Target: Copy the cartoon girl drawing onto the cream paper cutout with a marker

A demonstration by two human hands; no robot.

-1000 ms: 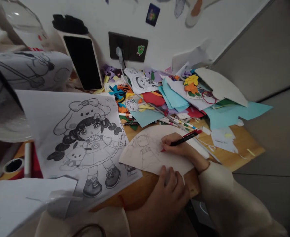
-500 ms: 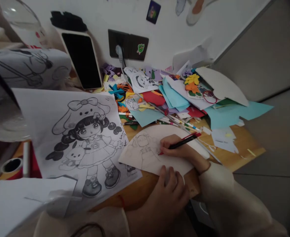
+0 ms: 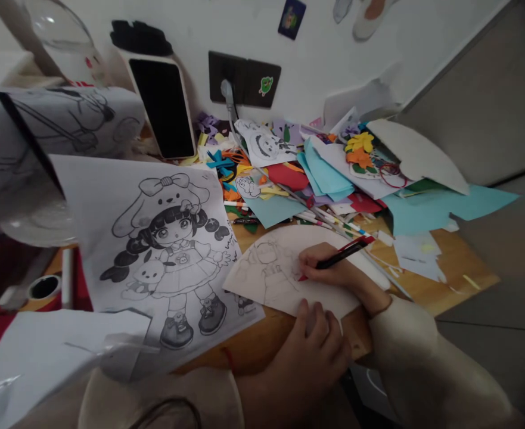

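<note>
My right hand (image 3: 327,265) is closed around a black and red pen (image 3: 345,251), its tip down on a fan-shaped piece of white paper (image 3: 356,298). Faint outlines of a figure are sketched on the paper's left half. Resting along the paper's lower edge is my left hand (image 3: 318,342), fingers slightly bent and apart, holding nothing. To the left lies a printed sheet with a cartoon girl (image 3: 177,250), who wears a dog-eared hat and holds a plush toy. The sheet's right edge meets the fan paper's left corner.
Behind the fan paper are heaped coloured paper scraps (image 3: 284,176), blue sheets (image 3: 325,173) and several pens. A phone (image 3: 164,107) leans upright before a dark-lidded bottle (image 3: 141,39). A plugged-in wall socket (image 3: 244,78) is behind. Black-cored tape (image 3: 44,289) and white paper (image 3: 65,339) lie left.
The camera view has shifted, so the whole scene sits farther right in the picture. Both hands stay at nearly the same places on the fan paper, the pen still held.
</note>
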